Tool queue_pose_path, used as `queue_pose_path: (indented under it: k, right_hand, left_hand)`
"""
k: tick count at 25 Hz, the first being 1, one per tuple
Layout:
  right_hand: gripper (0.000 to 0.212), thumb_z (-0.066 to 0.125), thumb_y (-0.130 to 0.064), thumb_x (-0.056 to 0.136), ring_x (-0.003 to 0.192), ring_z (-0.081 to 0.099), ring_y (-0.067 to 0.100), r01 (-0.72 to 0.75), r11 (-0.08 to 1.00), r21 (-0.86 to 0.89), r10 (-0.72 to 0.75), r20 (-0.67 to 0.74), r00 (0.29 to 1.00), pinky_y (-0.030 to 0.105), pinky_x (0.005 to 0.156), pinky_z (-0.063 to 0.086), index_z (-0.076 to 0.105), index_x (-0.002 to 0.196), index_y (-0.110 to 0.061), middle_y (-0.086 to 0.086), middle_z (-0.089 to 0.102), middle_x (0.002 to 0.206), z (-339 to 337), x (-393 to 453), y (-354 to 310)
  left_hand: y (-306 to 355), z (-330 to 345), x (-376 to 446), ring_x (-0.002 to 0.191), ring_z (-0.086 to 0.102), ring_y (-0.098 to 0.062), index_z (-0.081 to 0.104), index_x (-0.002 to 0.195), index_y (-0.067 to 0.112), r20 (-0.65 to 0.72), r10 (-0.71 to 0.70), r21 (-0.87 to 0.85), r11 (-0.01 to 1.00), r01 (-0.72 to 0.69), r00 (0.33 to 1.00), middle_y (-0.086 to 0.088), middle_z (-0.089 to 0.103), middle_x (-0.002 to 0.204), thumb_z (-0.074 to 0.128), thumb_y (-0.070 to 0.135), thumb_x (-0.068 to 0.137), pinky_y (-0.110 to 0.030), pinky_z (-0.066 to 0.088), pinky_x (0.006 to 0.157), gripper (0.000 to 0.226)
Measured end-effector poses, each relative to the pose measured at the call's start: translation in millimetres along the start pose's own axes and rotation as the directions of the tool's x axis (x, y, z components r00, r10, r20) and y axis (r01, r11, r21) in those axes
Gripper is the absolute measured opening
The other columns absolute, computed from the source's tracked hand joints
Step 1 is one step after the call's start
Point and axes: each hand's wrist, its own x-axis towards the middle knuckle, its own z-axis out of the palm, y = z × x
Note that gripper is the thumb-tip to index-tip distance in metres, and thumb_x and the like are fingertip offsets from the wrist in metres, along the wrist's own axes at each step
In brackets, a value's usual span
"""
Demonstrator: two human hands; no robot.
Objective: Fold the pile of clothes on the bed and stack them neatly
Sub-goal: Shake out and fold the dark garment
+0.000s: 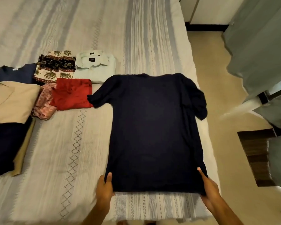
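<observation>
The bottom hem of the dark navy short-sleeved T-shirt, spread flat near the right edge of the bed with the pale striped woven bedspread, is pinched at its corners: by the left hand with the thumb on top, and by the right hand likewise. If the hem is tugged unevenly, the body could be skewed. The right sleeve is bunched at the bed's edge, so a lopsided fold may be produced. Farther off, the left sleeve touches the folded red garment, which could be dragged.
</observation>
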Motion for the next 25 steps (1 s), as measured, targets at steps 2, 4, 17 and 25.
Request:
queue_pose_path:
  k: [2, 4, 17, 25]
  right_hand:
    - [0.041, 0.070, -0.039, 0.097, 0.115, 0.070, 0.036, -0.054, 0.996, 0.069, 0.051, 0.043, 0.998, 0.050, 0.108, 0.050, 0.069, 0.127, -0.012, 0.012, 0.075, 0.122, -24.8, -40.2, -20.1]
    - [0.036, 0.059, -0.028, 0.101, 0.113, 0.071, 0.037, -0.060, 0.991, 0.119, 0.046, 0.120, 0.992, 0.051, 0.104, 0.053, 0.068, 0.132, -0.012, 0.014, 0.073, 0.125, -47.0, -87.7, -46.5]
    - [0.025, 0.052, 0.003, 0.098, 0.036, 0.044, 0.010, 0.544, 0.832, -0.109, -0.512, 0.226, 0.829, 0.017, 0.031, 0.023, 0.045, 0.078, -0.010, 0.009, 0.050, 0.063, -29.8, -325.9, -455.3]
    - [0.040, 0.024, 0.008, 0.107, 0.027, 0.040, 0.003, 0.521, 0.832, 0.188, -0.554, 0.318, 0.769, 0.013, 0.032, 0.033, 0.050, 0.078, -0.002, 0.009, 0.054, 0.053, 54.7, -303.3, -582.8]
  left_hand:
    - [2.3, -29.2, -43.6, 0.088, 0.063, -0.029, 0.062, 0.127, 0.006, 0.059, -0.077, -0.052, 0.995, 0.080, 0.995, -0.010, 0.070, 0.101, 0.059, 0.039, 0.104, -0.038, 0.055, 0.067, 0.040]
    - [24.9, -60.2, -93.9, 0.049, 0.048, -0.020, 0.067, 0.125, -0.001, 0.115, -0.088, -0.135, 0.985, 0.103, 0.990, -0.006, 0.067, 0.067, 0.067, 0.030, 0.101, -0.023, 0.037, 0.042, 0.040]
    - [460.4, -118.6, -330.3, 0.035, 0.056, -0.004, 0.057, 0.082, 0.011, 0.224, 0.533, -0.515, 0.775, -0.365, 0.816, 0.003, 0.057, 0.044, 0.054, 0.012, 0.107, -0.017, 0.054, 0.044, 0.025]
    - [600.7, -77.1, -307.6, 0.040, 0.062, -0.006, 0.059, 0.093, 0.010, 0.083, 0.630, -0.751, 0.549, -0.367, 0.772, -0.001, 0.065, 0.049, 0.058, 0.006, 0.103, -0.024, 0.058, 0.048, 0.011]
